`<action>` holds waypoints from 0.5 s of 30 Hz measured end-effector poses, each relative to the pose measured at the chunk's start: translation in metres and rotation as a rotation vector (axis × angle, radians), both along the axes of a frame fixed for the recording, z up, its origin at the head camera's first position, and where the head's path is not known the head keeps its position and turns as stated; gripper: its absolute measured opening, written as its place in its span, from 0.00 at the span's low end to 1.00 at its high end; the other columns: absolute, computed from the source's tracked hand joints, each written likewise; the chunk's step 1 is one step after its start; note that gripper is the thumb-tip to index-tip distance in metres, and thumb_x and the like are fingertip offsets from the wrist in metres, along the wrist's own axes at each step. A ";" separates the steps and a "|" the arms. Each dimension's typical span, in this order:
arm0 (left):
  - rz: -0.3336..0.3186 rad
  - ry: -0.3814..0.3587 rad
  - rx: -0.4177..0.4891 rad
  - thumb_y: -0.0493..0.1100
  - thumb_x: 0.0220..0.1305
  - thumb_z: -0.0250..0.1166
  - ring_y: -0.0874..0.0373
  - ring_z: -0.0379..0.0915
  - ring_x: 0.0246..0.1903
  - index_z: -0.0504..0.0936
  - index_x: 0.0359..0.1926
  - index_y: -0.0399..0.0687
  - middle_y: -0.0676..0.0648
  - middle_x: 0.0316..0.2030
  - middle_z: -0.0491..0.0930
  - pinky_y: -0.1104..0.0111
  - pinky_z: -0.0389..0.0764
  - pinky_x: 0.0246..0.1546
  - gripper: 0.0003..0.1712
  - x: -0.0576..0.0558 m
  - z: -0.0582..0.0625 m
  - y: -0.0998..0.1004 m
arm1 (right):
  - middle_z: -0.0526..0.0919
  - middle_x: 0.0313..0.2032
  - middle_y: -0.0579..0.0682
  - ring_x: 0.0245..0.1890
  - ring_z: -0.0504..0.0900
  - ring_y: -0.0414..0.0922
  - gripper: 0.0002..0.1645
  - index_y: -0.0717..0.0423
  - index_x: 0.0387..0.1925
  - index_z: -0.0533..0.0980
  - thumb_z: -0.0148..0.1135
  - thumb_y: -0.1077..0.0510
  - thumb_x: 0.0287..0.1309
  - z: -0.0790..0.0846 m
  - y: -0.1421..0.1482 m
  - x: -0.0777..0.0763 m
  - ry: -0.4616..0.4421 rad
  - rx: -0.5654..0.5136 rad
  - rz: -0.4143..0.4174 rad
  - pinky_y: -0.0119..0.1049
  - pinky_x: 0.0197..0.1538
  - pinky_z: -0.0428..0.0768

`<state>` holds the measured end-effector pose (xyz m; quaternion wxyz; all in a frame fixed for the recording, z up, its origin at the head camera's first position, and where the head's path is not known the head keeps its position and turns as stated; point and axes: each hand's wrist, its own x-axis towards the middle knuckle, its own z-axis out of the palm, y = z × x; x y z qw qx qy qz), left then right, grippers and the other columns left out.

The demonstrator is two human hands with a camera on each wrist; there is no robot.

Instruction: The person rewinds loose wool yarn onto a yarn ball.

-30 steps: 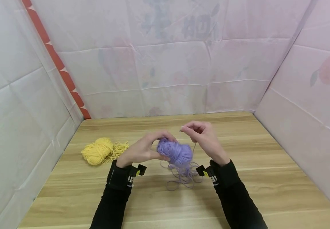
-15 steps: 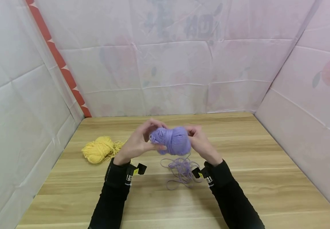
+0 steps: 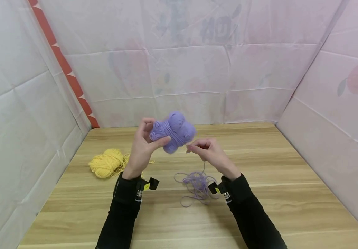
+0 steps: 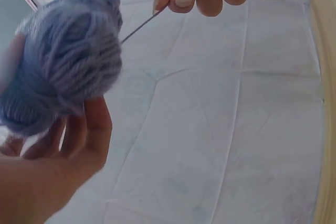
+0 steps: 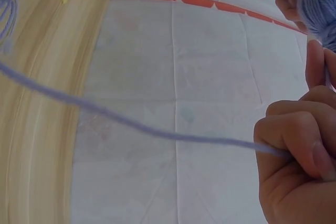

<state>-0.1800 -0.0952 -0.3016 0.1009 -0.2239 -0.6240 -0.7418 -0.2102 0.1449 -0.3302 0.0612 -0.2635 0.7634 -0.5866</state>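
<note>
A purple ball of yarn (image 3: 179, 129) is held up above the table, gripped at its left end between the thumb and fingers of my left hand (image 3: 142, 148). To its lower right, my right hand (image 3: 213, 155) pinches the purple strand (image 4: 144, 24), which runs taut from the ball to the fingertips in the left wrist view. In the right wrist view the strand's other length (image 5: 157, 132) leaves the curled fingers toward the table. A loose tangle of purple yarn (image 3: 197, 185) lies on the table below the right hand.
A yellow ball of yarn (image 3: 107, 162) with loose strands lies on the wooden table (image 3: 73, 221), left of the left hand. White sheets (image 3: 191, 76) hang behind and at both sides of the table.
My left hand has raised the purple ball up and to the left and turned it. The right hand first moved in to the ball, then stands slightly apart from it, still pinching the strand.
</note>
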 end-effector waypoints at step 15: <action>0.393 0.056 -0.087 0.30 0.51 0.72 0.55 0.74 0.45 0.65 0.49 0.40 0.43 0.46 0.75 0.66 0.81 0.45 0.28 -0.013 -0.008 0.004 | 0.73 0.23 0.41 0.17 0.58 0.39 0.11 0.57 0.39 0.83 0.59 0.54 0.65 0.014 0.015 0.010 0.043 0.073 0.035 0.32 0.22 0.59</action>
